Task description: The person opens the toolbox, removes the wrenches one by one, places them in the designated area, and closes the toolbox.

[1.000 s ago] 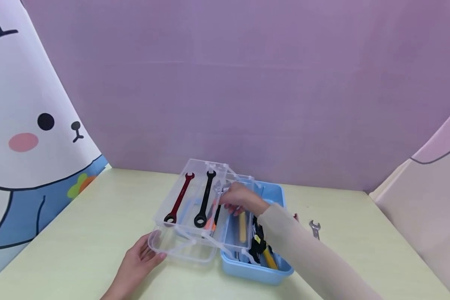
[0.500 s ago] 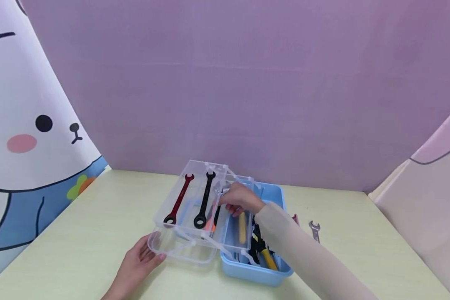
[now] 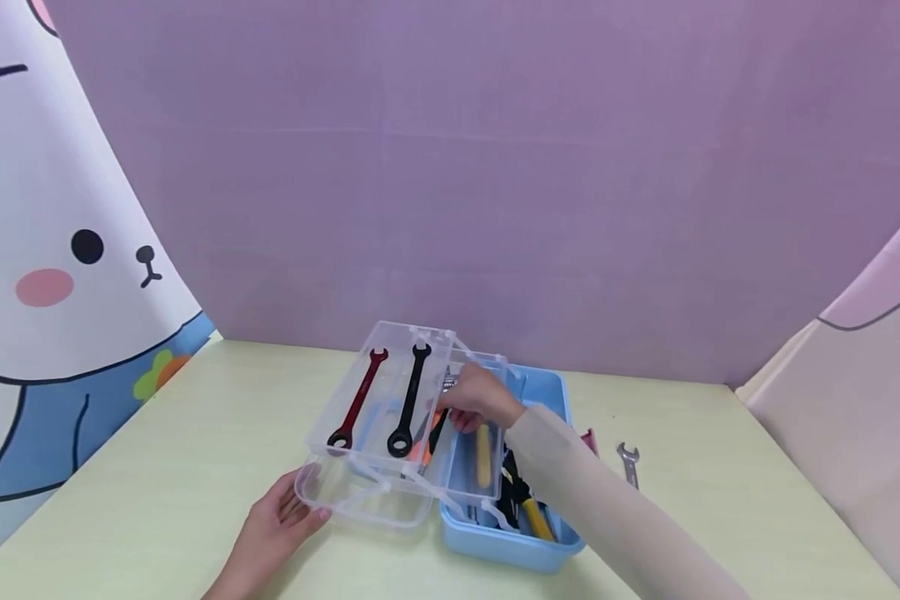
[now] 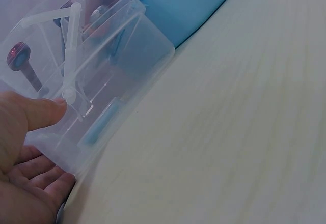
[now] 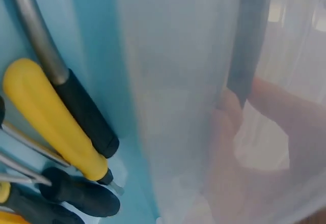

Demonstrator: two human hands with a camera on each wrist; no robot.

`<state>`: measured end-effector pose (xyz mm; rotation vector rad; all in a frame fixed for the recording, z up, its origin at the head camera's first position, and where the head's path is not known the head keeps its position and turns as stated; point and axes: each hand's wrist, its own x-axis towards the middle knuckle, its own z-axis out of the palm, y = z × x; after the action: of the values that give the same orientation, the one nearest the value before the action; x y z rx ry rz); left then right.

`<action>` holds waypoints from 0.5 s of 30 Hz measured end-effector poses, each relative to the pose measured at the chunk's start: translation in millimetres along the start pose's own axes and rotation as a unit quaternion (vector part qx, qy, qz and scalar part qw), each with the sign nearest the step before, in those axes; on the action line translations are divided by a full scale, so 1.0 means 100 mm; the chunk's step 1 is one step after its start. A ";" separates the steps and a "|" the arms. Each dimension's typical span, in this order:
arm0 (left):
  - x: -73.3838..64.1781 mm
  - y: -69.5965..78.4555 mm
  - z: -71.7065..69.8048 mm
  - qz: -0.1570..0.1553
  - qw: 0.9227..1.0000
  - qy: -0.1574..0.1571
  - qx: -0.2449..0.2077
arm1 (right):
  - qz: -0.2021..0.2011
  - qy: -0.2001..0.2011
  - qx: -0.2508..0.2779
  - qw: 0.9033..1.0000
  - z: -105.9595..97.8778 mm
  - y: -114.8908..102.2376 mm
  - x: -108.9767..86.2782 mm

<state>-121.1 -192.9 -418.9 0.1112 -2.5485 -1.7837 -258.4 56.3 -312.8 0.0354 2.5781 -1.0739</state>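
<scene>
At the left, my left hand point(image 3: 266, 529) grips the clear lid point(image 3: 390, 522) of an opened toolbox, thumb on its near edge and fingers on the outer side. My right hand point(image 3: 483, 396) reaches into the lower clear tray point(image 3: 498, 487). Its thumb and fingers pinch a dark, flat-sided tool handle point(image 5: 249, 40), seen hazily through plastic in the right wrist view; cannot tell the tool's kind. Beside the hand lie an orange-and-black tool point(image 3: 433, 435) and a pale yellow bar point(image 3: 483, 457). The upper tray point(image 3: 386, 408) carries a red wrench point(image 3: 357, 402) and a black wrench point(image 3: 411, 400).
The blue toolbox base point(image 3: 510, 552) holds several tools, among them a yellow-handled screwdriver point(image 5: 53, 119). On the table right of it lie a silver wrench point(image 3: 630, 464) and a dark red piece point(image 3: 590, 440), partly behind the sleeve. A purple cloth wall point(image 3: 495, 208) stands behind.
A silver tool head by my right fingertips has shifted right and now shows less, while more of the orange-and-black tool is visible. My left hand has stayed on the lid.
</scene>
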 end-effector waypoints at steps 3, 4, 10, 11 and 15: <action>0.00 0.01 0.00 0.002 1.000 -0.001 0.000 | 0.001 -0.004 0.005 1.000 -0.02 -0.01 -0.02; 0.00 0.01 0.00 0.003 1.000 -0.001 -0.001 | -0.001 -0.004 0.001 1.000 -0.03 -0.02 -0.02; -0.02 0.00 0.00 0.007 1.000 -0.002 0.004 | -0.004 0.002 -0.024 1.000 -0.03 -0.03 -0.06; -0.02 0.00 0.00 0.006 1.000 -0.001 0.006 | -0.004 0.004 -0.026 1.000 -0.03 -0.03 -0.06; -0.03 0.02 0.00 0.007 1.000 0.000 0.006 | 0.000 0.012 -0.036 0.999 -0.03 -0.04 -0.08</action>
<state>-118.4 -191.9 -417.4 0.0933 -2.5533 -1.7652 -252.2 56.2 -305.4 0.0313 2.6365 -0.9853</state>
